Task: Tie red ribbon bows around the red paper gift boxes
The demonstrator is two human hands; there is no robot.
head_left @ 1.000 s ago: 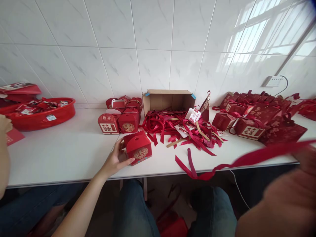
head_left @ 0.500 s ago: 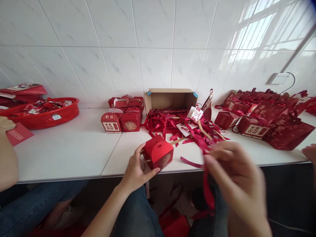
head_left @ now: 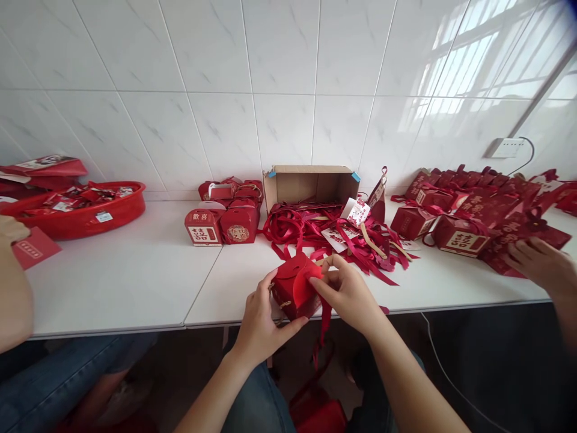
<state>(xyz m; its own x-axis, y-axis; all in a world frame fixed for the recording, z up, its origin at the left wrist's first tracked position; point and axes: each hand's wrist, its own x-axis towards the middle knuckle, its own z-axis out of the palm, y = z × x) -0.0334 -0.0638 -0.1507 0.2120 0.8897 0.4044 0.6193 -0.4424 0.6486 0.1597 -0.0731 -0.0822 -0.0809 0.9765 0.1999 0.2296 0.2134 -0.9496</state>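
A small red gift box [head_left: 288, 288] stands at the table's front edge with its top flaps folded inward. My left hand [head_left: 261, 319] grips it, fingers on the left side and thumb along the lower front. At the box's top right, my right hand [head_left: 347, 294] pinches a dark red ribbon [head_left: 325, 322], which hangs below the table edge. Its fingertips meet the right flap; they partly hide the ribbon's upper end. Just behind the box lies a tangled pile of red ribbons and tags [head_left: 311, 225], spilling from an open cardboard box [head_left: 311, 174].
Finished-looking red boxes [head_left: 202, 228] stand at left of the ribbons. A red basin [head_left: 90, 219] of wrapped sweets is at far left, near a person's arm [head_left: 13, 288]. Tied boxes [head_left: 462, 234] and bags fill the right, where another person's hand [head_left: 541, 264] touches a bag [head_left: 500, 246].
My right hand has moved left with the ribbon, from beside the box to its top flap. The gift box has shifted slightly right. Another person's hand has reached onto a bag at right.
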